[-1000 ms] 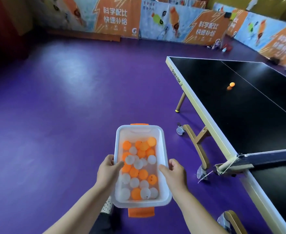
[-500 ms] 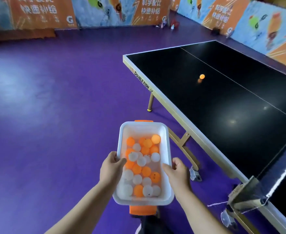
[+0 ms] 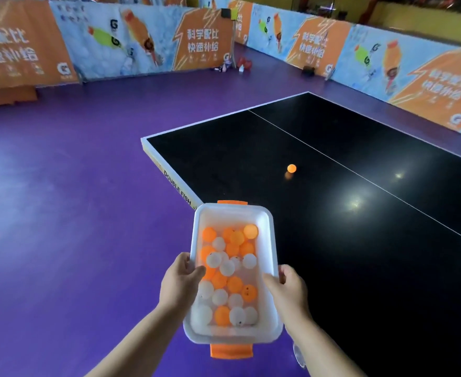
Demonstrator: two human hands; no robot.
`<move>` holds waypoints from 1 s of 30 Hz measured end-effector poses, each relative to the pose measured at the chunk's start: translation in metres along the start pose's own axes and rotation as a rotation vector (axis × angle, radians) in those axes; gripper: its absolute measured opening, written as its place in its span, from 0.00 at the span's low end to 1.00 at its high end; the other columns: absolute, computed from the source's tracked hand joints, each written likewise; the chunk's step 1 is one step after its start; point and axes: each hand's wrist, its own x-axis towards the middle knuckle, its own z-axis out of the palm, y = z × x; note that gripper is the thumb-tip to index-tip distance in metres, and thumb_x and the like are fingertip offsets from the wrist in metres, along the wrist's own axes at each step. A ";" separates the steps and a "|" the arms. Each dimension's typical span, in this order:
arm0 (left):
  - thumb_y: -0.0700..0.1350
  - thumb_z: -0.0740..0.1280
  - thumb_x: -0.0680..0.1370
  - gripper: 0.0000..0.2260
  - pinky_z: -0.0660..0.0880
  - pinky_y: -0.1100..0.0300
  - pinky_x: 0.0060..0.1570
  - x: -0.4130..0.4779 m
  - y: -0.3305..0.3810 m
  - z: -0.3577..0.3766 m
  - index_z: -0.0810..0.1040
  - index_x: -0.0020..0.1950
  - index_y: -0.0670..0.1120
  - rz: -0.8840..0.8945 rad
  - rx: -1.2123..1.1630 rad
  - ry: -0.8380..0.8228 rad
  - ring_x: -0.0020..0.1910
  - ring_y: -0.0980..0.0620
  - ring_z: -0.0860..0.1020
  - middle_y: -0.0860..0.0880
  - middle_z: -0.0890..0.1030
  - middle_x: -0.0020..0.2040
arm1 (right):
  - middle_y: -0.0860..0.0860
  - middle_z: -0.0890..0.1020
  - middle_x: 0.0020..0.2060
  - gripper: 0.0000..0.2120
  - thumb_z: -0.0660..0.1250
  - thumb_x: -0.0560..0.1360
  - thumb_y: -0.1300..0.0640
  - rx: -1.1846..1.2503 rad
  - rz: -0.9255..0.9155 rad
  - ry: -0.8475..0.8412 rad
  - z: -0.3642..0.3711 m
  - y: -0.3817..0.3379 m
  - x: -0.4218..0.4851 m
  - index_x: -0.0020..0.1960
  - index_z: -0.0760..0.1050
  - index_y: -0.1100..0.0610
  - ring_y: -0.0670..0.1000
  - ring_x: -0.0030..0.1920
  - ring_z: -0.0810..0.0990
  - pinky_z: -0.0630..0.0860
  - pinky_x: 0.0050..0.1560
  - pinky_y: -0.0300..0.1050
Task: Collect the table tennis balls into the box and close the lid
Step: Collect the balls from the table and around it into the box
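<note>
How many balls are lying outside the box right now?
1: an orange ball resting on the black table, left of its white line and beyond the box. More may be hidden under the table or out of view.

Your left hand and right hand grip the long sides of a lidless white plastic box of orange and white table tennis balls. Beyond your right hand, one orange ball sits on the black table.

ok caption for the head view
The left hand and right hand hold the box of balls; one orange ball sits on the table.
</note>
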 end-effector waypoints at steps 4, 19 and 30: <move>0.42 0.69 0.72 0.13 0.63 0.56 0.34 0.047 0.022 0.041 0.64 0.36 0.45 0.004 0.093 -0.077 0.33 0.50 0.66 0.48 0.69 0.33 | 0.50 0.79 0.34 0.03 0.66 0.69 0.56 0.004 0.045 0.055 -0.019 -0.005 0.052 0.40 0.72 0.54 0.48 0.33 0.77 0.72 0.30 0.41; 0.46 0.68 0.75 0.08 0.68 0.55 0.32 0.214 0.134 0.231 0.73 0.40 0.43 0.184 0.250 -0.563 0.31 0.51 0.73 0.48 0.76 0.34 | 0.47 0.80 0.35 0.07 0.64 0.71 0.51 -0.094 0.364 0.521 -0.089 -0.017 0.209 0.37 0.73 0.52 0.46 0.35 0.78 0.73 0.32 0.42; 0.50 0.65 0.77 0.05 0.72 0.55 0.34 0.352 0.215 0.325 0.75 0.42 0.51 0.313 0.366 -0.784 0.36 0.50 0.79 0.49 0.80 0.37 | 0.52 0.79 0.36 0.09 0.61 0.76 0.53 -0.054 0.482 0.677 -0.083 -0.055 0.344 0.42 0.72 0.58 0.51 0.36 0.79 0.76 0.37 0.49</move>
